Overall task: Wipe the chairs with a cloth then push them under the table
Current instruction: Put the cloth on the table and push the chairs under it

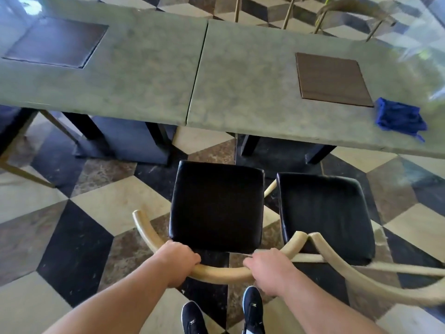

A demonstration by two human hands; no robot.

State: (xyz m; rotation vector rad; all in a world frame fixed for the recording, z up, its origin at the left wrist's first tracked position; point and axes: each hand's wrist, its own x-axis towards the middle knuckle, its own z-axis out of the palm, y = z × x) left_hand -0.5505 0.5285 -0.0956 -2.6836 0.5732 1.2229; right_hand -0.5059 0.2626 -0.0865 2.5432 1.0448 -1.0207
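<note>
A chair with a black padded seat (216,203) and a curved pale wooden backrest (221,273) stands in front of me, just short of the grey-green table (149,75). My left hand (179,261) and my right hand (269,268) both grip that backrest, one on each side. A second chair with a black seat (325,213) stands right beside it, their backrests touching. A crumpled blue cloth (399,119) lies on the table near its front edge at the right.
Two dark square mats (55,42) (332,79) lie on the tabletop. Dark table bases (125,141) stand beneath it. Another chair's legs show at the far left (24,169), and more chairs behind the table (349,10). My shoes (252,307) stand on the patterned tile floor.
</note>
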